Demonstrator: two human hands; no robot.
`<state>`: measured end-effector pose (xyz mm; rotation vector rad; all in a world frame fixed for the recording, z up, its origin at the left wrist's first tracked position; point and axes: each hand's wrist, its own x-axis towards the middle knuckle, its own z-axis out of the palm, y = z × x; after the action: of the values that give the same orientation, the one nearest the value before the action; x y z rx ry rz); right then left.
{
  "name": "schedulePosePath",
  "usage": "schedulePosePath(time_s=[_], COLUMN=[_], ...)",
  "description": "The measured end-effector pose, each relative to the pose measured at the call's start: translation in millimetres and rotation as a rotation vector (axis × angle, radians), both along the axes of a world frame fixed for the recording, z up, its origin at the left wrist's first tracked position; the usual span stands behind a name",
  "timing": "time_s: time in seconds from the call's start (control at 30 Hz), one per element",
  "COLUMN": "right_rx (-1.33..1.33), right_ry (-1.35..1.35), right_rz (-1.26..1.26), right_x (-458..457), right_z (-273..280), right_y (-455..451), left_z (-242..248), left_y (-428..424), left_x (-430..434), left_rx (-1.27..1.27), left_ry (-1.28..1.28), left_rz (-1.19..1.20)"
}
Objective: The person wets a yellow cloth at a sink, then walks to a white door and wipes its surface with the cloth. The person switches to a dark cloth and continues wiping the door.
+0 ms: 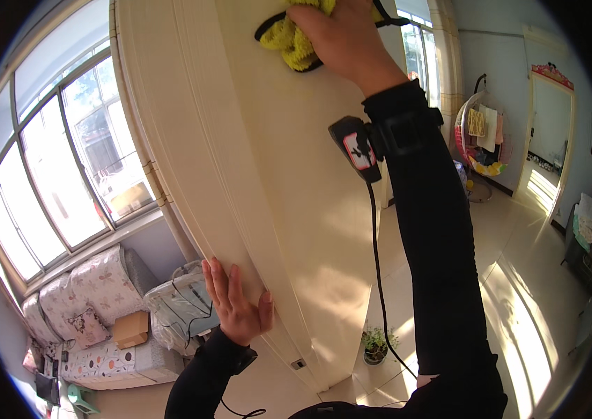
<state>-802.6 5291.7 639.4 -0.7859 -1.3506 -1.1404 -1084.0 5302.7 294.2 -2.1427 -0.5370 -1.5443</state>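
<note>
At the top of the view, my right hand grips a crumpled yellow microfibre cloth with black edging. The cloth lies against the flat cream face of a door frame, high up. Lower and to the left, my left hand rests with its fingers up on the moulded casing of the same frame and holds nothing. A small metal strike plate is set into the frame below it. On my right wrist sits a strapped black device, from which a black cable hangs.
Left of the frame stand a sofa with a cardboard box, a plastic-wrapped item and a green stool. To the right are a potted plant on the tiles, a hanging egg chair and a doorway frame.
</note>
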Motion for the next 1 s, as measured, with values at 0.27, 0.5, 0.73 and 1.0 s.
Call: schedulePosePath(time_s=[0.27, 0.5, 0.73, 1.0], right_rx=[-0.299, -0.265, -0.346, -0.44], right_ry=[-0.244, 0.377, -0.162, -0.222], right_rz=[0.108, 0.33, 0.048, 0.151], right_x=[-18, 18, -6, -24], right_z=[-202, -291, -327, -296], right_y=[-30, -18, -39, -29], left_z=[9, 8, 7, 11], left_y=[2, 4, 9, 10], left_x=[7, 8, 6, 11], left_rx=[-0.022, -0.047, -0.028, -0.042], left_ry=[-0.006, -0.057, -0.057, -0.059], left_rz=[-0.006, -0.036, -0.076, -0.086])
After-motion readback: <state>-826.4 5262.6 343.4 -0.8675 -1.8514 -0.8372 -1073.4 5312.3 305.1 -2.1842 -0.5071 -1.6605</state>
